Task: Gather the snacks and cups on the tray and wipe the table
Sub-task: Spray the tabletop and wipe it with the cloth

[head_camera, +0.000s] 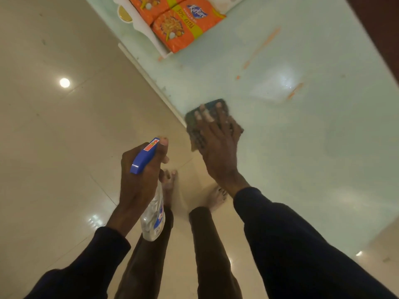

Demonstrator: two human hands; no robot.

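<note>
My right hand (218, 143) lies flat on a dark cloth (217, 104) and presses it onto the pale green glass table (313, 147) near the table's corner. My left hand (140, 175) grips a clear spray bottle (153, 219) with a blue trigger head, held over the floor to the left of the table. At the top of the view, two orange snack packets (183, 26) lie on a white tray (142, 26), one of them hanging over the tray's rim. No cups are in sight.
Orange smears (266, 41) and crumbs mark the glass beyond the cloth. A gold-rimmed white object (124, 15) sits left of the tray. Beige glossy floor tiles (54, 147) lie to the left, and my bare feet stand beside the table's corner.
</note>
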